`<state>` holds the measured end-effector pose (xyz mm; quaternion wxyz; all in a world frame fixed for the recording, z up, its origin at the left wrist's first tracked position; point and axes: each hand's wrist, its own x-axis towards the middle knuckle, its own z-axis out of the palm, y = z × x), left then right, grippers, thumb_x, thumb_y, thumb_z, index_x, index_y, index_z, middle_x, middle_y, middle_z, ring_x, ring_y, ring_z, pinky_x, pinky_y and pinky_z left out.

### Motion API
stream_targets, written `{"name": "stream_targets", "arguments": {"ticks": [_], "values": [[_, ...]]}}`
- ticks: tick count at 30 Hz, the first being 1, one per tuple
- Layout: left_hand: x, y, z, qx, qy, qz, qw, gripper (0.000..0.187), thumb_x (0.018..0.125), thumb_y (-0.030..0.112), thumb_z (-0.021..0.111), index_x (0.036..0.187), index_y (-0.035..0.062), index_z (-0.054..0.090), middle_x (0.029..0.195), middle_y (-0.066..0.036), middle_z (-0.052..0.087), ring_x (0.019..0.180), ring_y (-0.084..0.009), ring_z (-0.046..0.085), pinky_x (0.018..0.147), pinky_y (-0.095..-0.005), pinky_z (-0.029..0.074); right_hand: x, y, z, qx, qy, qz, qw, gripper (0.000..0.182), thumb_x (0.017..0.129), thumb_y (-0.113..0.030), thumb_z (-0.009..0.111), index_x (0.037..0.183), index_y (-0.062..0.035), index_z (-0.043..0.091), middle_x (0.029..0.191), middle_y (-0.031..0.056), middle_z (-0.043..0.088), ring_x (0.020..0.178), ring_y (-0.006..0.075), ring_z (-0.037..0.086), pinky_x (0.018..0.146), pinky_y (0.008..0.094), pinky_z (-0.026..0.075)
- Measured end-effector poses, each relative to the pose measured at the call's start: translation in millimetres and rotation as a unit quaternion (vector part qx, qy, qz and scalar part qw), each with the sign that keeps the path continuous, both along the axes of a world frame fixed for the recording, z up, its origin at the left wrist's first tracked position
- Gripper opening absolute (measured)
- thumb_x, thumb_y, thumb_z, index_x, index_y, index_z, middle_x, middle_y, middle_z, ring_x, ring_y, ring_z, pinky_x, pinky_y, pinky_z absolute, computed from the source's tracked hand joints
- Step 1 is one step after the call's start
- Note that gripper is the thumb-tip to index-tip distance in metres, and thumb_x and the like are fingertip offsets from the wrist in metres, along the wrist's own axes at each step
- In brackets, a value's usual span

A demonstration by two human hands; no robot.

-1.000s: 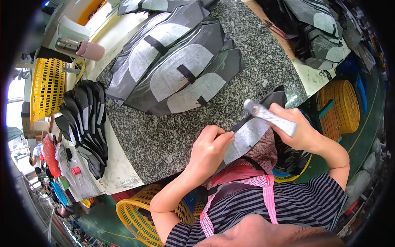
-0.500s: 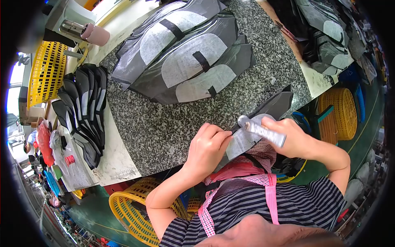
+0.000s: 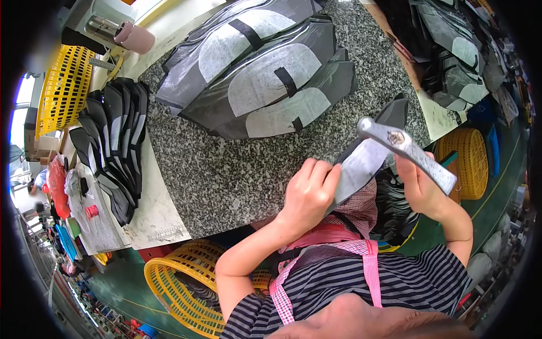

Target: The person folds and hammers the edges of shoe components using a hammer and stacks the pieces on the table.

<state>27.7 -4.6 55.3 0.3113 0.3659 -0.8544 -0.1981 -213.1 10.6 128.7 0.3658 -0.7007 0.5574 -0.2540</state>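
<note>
My right hand (image 3: 416, 183) grips a hammer (image 3: 403, 146), its metal head raised above the right part of a dark piece with a pale grey patch (image 3: 361, 166). That piece lies along the front edge of the speckled stone slab (image 3: 226, 186). My left hand (image 3: 309, 191) pinches the left end of the piece between thumb and fingers. The hammer's handle is mostly hidden in my right hand. Behind my hands, overlapping stacks of similar dark pieces with pale patches (image 3: 271, 79) rest on the slab.
Narrow black pieces (image 3: 116, 141) fan out on the white table at left. More dark pieces (image 3: 451, 62) are heaped at back right. Yellow baskets stand below left (image 3: 164, 282), at right (image 3: 474, 164) and at far left (image 3: 63, 90). A pink-capped bottle (image 3: 134, 37) is at back left.
The hammer has lifted off the piece and moved right with my right hand, its head now turned toward the camera. My left hand and the piece have shifted slightly right.
</note>
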Motion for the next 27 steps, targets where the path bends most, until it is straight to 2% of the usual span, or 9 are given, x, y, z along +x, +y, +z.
{"name": "stream_targets", "arguments": {"ticks": [1, 2, 4, 8, 13, 14, 18, 23, 27], "values": [[-13.0, -5.0, -3.2, 0.000, 0.016, 0.014, 1.000, 0.027, 0.075, -0.002, 0.071, 0.101, -0.0005, 0.071, 0.089, -0.009, 0.064, 0.080, -0.0268, 0.063, 0.066, -0.0363, 0.054, -0.4, 0.8, 2.6, -0.032, -0.001, -0.008, 0.999, 0.018, 0.095, -0.002, 0.059, 0.112, 0.0006, 0.055, 0.070, 0.0149, 0.063, 0.062, 0.0294, 0.070, 0.055, 0.0362, 0.049], [-21.0, -8.6, -5.0, 0.000, 0.033, 0.025, 0.999, 0.025, 0.076, -0.001, 0.072, 0.101, -0.0001, 0.071, 0.089, -0.009, 0.064, 0.081, -0.0275, 0.063, 0.068, -0.0365, 0.054, -2.0, 3.0, 3.7, -0.004, 0.032, 0.032, 0.999, 0.021, 0.093, -0.005, 0.061, 0.114, -0.0007, 0.056, 0.073, 0.0203, 0.065, 0.066, 0.0414, 0.068, 0.057, 0.0415, 0.051], [-20.6, -10.9, -1.8, 0.021, 0.037, 0.032, 0.999, 0.023, 0.077, 0.000, 0.073, 0.100, 0.0006, 0.071, 0.089, -0.010, 0.065, 0.081, -0.0284, 0.064, 0.069, -0.0365, 0.054, -3.0, 3.6, -11.4, 0.049, 0.127, 0.063, 0.989, 0.025, 0.091, -0.008, 0.064, 0.113, -0.0018, 0.055, 0.075, 0.0250, 0.064, 0.073, 0.0493, 0.064, 0.060, 0.0490, 0.052], [0.9, -8.1, 14.7, 0.124, -0.003, 0.020, 0.992, 0.022, 0.075, 0.000, 0.074, 0.097, 0.0003, 0.073, 0.087, -0.011, 0.065, 0.082, -0.0288, 0.063, 0.072, -0.0405, 0.054, -12.2, -14.6, -11.5, 0.040, 0.110, 0.070, 0.991, 0.028, 0.090, -0.012, 0.068, 0.111, -0.0028, 0.052, 0.077, 0.0258, 0.065, 0.075, 0.0494, 0.065, 0.061, 0.0523, 0.050], [0.9, 2.8, 15.8, -0.011, -0.102, -0.015, 0.995, 0.025, 0.078, 0.003, 0.070, 0.102, -0.0019, 0.071, 0.093, -0.011, 0.065, 0.087, -0.0282, 0.061, 0.075, -0.0394, 0.052, -2.3, 3.5, -2.8, 0.052, 0.013, 0.083, 0.995, 0.026, 0.094, -0.016, 0.066, 0.109, -0.0012, 0.051, 0.071, 0.0223, 0.064, 0.071, 0.0453, 0.067, 0.059, 0.0515, 0.051], [2.9, 0.4, 16.4, -0.032, -0.115, -0.031, 0.992, 0.026, 0.079, 0.004, 0.069, 0.104, -0.0015, 0.071, 0.094, -0.010, 0.066, 0.088, -0.0278, 0.061, 0.076, -0.0393, 0.052, -0.8, 3.1, -9.6, 0.072, 0.134, 0.140, 0.978, 0.026, 0.094, -0.017, 0.064, 0.112, -0.0024, 0.050, 0.069, 0.0224, 0.064, 0.069, 0.0450, 0.067, 0.059, 0.0524, 0.052], [21.8, -12.4, 22.6, 0.117, -0.059, -0.018, 0.991, 0.025, 0.079, 0.004, 0.068, 0.103, -0.0011, 0.072, 0.098, -0.008, 0.067, 0.087, -0.0267, 0.061, 0.076, -0.0391, 0.051, 6.3, -9.4, 9.8, 0.125, 0.130, 0.111, 0.977, 0.026, 0.095, -0.018, 0.062, 0.112, -0.0023, 0.051, 0.064, 0.0216, 0.062, 0.066, 0.0466, 0.066, 0.057, 0.0540, 0.052], [20.2, 4.2, 19.8, -0.048, -0.138, -0.017, 0.989, 0.026, 0.073, 0.012, 0.084, 0.096, 0.0033, 0.076, 0.087, -0.004, 0.068, 0.086, -0.0240, 0.061, 0.075, -0.0379, 0.051, 10.2, 6.0, -2.0, 0.050, -0.017, 0.051, 0.997, 0.028, 0.088, -0.009, 0.071, 0.110, -0.0027, 0.054, 0.073, 0.0225, 0.065, 0.070, 0.0444, 0.068, 0.057, 0.0496, 0.052], [35.5, -10.0, 23.9, 0.102, -0.058, 0.017, 0.993, 0.021, 0.074, 0.012, 0.083, 0.091, 0.0033, 0.077, 0.085, -0.004, 0.069, 0.086, -0.0247, 0.061, 0.074, -0.0386, 0.051, 19.1, 0.5, -6.4, 0.121, 0.148, 0.155, 0.969, 0.026, 0.091, -0.012, 0.069, 0.109, -0.0020, 0.054, 0.072, 0.0225, 0.065, 0.071, 0.0457, 0.067, 0.058, 0.0500, 0.052]]}}
